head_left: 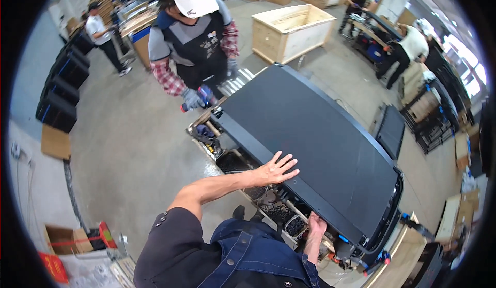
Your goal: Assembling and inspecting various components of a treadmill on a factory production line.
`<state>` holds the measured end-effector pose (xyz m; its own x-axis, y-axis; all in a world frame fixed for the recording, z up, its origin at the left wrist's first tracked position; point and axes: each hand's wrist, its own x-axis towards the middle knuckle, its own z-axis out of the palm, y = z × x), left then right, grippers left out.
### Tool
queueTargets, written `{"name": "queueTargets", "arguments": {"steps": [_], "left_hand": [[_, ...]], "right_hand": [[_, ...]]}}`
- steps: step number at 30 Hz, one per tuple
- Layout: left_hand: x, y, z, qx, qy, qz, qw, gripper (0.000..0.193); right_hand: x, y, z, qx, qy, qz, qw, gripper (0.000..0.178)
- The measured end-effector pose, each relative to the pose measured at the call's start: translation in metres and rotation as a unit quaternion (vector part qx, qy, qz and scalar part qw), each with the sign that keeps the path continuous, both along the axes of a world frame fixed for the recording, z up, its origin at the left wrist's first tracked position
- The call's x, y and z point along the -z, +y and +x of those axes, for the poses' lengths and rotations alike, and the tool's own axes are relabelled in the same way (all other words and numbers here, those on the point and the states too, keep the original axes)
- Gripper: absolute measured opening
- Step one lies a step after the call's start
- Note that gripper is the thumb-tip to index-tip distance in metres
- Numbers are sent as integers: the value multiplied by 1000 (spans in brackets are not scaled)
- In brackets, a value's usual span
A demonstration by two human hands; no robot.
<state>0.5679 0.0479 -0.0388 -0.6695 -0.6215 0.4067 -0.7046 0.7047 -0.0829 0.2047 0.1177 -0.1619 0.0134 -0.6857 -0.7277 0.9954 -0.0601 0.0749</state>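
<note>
A large dark grey-black panel (310,143) with a raised rim lies across a workbench in front of me. My left hand (278,169) rests flat on its near edge, fingers spread. Farther right along that same edge, my right hand (316,224) grips the panel from the side, its fingertips partly hidden by the edge. Under the near side, bins of small dark parts (279,211) sit in the bench, beside a smaller bin (295,226) close to my right hand.
Across the bench a co-worker in a white cap holds a blue and red power drill (206,96) at the panel's far left corner. Behind stands a wooden crate (289,32). Tools (206,135) lie in the bench's left end. Black cases (62,91) line the left wall.
</note>
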Motion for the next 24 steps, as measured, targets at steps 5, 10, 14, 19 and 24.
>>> {"name": "queueTargets", "arguments": {"steps": [5,10,14,19,24], "left_hand": [[-141,25,9,99,36,0,994,52],[-332,3,3,137,73,-16,988,62],[-399,-90,-28,132,96,-52,985,66],[-398,-162,-93,36,7,-157,987,76],[-377,-290,-124,33,-3,-88,996,58]], "right_hand": [[-133,52,-30,-50,68,-217,972,23],[-272,75,5,54,250,-213,943,11],[-130,21,-10,7,144,-47,988,21],[12,-142,-34,51,60,12,997,44],[21,-185,-31,189,18,-259,947,42]]}}
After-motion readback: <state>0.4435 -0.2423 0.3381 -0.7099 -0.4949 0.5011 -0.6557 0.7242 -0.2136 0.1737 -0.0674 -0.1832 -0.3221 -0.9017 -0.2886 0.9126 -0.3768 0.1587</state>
